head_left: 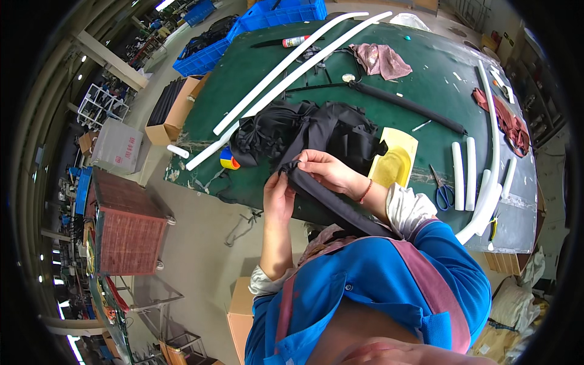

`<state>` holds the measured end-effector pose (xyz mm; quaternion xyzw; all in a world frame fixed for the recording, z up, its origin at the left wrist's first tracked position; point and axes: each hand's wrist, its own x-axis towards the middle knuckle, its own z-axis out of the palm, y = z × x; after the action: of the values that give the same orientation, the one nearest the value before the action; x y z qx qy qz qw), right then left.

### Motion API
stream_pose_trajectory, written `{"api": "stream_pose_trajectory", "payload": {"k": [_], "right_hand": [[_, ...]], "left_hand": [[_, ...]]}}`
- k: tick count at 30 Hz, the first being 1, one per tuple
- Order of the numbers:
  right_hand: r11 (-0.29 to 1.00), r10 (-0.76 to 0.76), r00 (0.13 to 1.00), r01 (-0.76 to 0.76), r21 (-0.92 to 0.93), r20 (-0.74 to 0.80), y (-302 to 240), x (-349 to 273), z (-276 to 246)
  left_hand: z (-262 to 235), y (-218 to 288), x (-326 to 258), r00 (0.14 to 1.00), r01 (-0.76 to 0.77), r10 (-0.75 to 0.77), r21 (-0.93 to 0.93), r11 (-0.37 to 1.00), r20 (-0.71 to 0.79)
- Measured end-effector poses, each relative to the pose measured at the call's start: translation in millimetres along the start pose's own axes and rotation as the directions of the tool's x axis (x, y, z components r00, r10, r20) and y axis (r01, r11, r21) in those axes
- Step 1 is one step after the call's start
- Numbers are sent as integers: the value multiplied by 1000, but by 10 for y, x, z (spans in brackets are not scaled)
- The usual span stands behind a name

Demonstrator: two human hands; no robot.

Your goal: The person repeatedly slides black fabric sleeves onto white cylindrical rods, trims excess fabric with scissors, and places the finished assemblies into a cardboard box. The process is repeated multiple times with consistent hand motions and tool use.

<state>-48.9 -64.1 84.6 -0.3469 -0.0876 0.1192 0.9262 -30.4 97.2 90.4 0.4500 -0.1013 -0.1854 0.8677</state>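
- Over the table's near edge, left hand and right hand both pinch the black padded tube's end;
- sleeve looks mostly on; mouth unfinished; black fabric pile waits mid-table.

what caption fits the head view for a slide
Both hands, left hand and right hand, grip a black padded tube over a green table.
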Motion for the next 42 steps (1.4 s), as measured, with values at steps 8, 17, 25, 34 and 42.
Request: {"api": "stream_pose_trajectory", "payload": {"k": [8,17,25,34,42], "right_hand": [[991,30,1000,-30,128,4,55,40,48],[970,162,987,-164,178,24,69,-158,284],[742,-101,994,109,-661,51,343,-259,264],[819,143,963,15,-573,228,362,-493,47],[881,186,911,11,-474,368,452,-455,-246]], "left_hand": [[-161,-95,47,998,-39,28,-207,978,-55],[-298,29,-53,992,100,-102,36,994,76],[-340,-9,-623,987,130,-137,87,988,83],[-406,69,-987,964,-176,-9,661,729,267],[-366,-33,-819,896,-402,315,876,268,315]]}}
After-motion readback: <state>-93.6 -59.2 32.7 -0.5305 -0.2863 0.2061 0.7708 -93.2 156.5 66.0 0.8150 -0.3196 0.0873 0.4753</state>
